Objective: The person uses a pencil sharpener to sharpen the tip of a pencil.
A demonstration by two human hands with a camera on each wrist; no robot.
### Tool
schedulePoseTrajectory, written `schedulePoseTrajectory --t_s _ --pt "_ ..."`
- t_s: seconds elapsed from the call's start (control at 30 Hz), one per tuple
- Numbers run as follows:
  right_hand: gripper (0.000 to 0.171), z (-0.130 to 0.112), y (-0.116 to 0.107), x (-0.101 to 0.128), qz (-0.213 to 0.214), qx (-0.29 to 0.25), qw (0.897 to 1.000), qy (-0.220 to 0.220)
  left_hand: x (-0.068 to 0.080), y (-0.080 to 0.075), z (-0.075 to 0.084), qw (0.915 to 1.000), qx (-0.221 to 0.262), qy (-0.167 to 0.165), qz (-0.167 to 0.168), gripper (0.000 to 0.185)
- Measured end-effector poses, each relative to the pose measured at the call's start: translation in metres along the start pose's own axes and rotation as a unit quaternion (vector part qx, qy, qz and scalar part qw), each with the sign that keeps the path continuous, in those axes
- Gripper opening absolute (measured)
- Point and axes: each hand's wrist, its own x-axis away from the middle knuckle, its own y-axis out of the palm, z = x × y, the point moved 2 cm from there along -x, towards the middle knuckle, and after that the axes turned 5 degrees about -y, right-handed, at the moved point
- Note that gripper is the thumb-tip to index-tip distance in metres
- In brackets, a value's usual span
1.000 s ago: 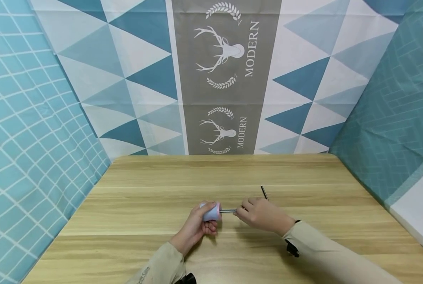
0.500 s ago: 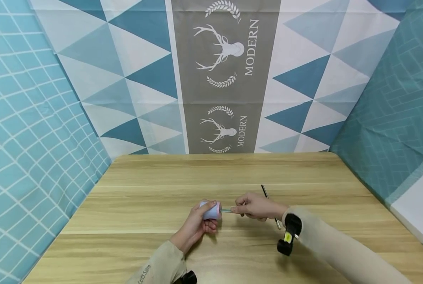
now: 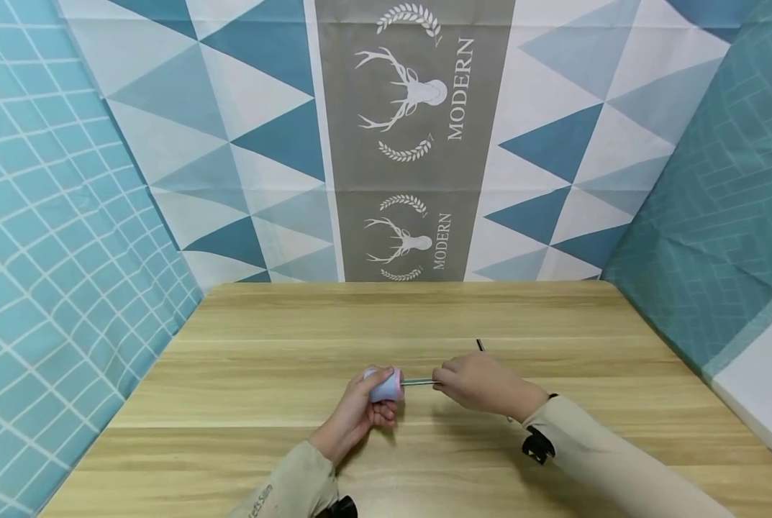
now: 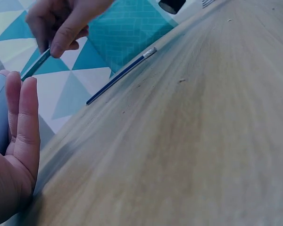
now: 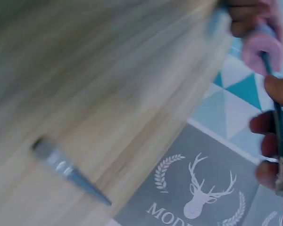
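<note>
Above wooden table, left hand grips handle; right hand pinches its sideways-lying metal rod.

A light wooden desk stands before a backdrop of blue and white triangles, its grey centre panel bearing deer heads and the word "MODERN"; teal grid-patterned cloths hang on either side.

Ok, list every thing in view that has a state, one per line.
left hand: grips the pink handle.
pink handle: held above the table, metal rod in its end.
metal rod: level, pinched by the right hand.
right hand: pinches the rod.
dark pen: lying flat on the table, untouched.
</note>
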Motion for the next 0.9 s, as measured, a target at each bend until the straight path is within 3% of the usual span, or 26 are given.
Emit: schedulePoseTrajectory --t_s 0.07,0.1,0.2,0.27,0.33,0.37,0.4,0.43,0.47,0.5,0.53,0.57,0.67,0.7,0.73,0.77,0.8,0.83,0.87,0.9 --pt "0.023 -0.003 0.001 0.002 0.023 0.127 0.989 -0.069 0.0 0.0 0.001 1.0 0.002 -0.001 0.001 0.022" --pt "0.029 -0.004 0.004 0.003 0.031 0.163 0.982 -0.089 -0.001 0.0 0.0 1.0 0.003 -0.002 0.003 0.022" --pt "0.037 -0.006 0.012 0.004 0.051 0.18 0.978 -0.092 -0.001 -0.001 0.0 1.0 0.005 0.0 0.006 0.018" --pt "0.034 -0.007 0.016 0.004 0.061 0.131 0.987 -0.068 -0.001 -0.001 -0.001 1.0 0.006 0.003 0.006 0.016" --pt "0.031 -0.006 0.016 0.002 0.045 0.032 0.998 -0.017 -0.001 0.0 -0.001 0.9999 0.008 0.004 0.008 0.016" --pt "0.03 -0.005 0.016 0.001 0.031 -0.033 0.999 0.017 0.0 0.0 -0.001 0.9999 0.008 0.004 0.009 0.016" --pt "0.029 -0.003 0.014 -0.001 0.015 -0.101 0.993 0.054 -0.001 0.0 0.0 0.9999 0.008 0.004 0.01 0.016" --pt "0.029 -0.001 0.013 -0.003 -0.001 -0.171 0.981 0.095 -0.001 0.0 0.0 0.9999 0.008 0.004 0.011 0.016" --pt "0.03 0.001 0.011 -0.004 -0.018 -0.24 0.961 0.139 -0.001 0.0 0.0 0.9999 0.008 0.004 0.012 0.016" --pt "0.031 0.003 0.01 -0.006 -0.039 -0.311 0.931 0.188 -0.001 0.001 0.001 0.9999 0.008 0.003 0.013 0.016" --pt "0.033 0.005 0.01 -0.007 -0.061 -0.384 0.89 0.238 -0.001 0.001 0.001 0.9999 0.008 0.003 0.012 0.017" --pt "0.036 0.007 0.01 -0.008 -0.082 -0.448 0.843 0.288 -0.001 0.001 0.001 0.9999 0.009 0.003 0.011 0.017" --pt "0.034 0.011 0.012 -0.006 -0.122 -0.59 0.681 0.417 -0.001 0.001 0.001 0.9999 0.011 0.003 0.007 0.017" --pt "0.033 0.012 0.013 -0.005 -0.131 -0.616 0.635 0.447 -0.001 0.0 0.001 0.9999 0.01 0.003 0.005 0.016" --pt "0.033 0.012 0.014 -0.004 -0.137 -0.631 0.606 0.464 -0.001 0.0 0.001 0.9999 0.01 0.002 0.004 0.015" --pt "0.032 0.012 0.014 -0.003 -0.143 -0.636 0.596 0.47 -0.001 0.0 0.001 1.0 0.009 0.001 0.005 0.015" --pt "0.029 0.012 0.014 -0.003 -0.145 -0.635 0.598 0.467 -0.001 0.0 0.001 1.0 0.006 0.001 0.003 0.014" --pt "0.028 0.012 0.014 -0.002 -0.141 -0.625 0.616 0.458 0.0 0.0 0.0 1.0 0.002 0.002 0.002 0.014" --pt "0.027 0.012 0.012 -0.001 -0.13 -0.609 0.645 0.443 0.0 0.001 0.0 1.0 0.0 0.002 0.0 0.014" --pt "0.026 0.012 0.011 -0.001 -0.117 -0.583 0.685 0.42 0.0 0.001 0.0 1.0 0.0 0.002 -0.002 0.014"
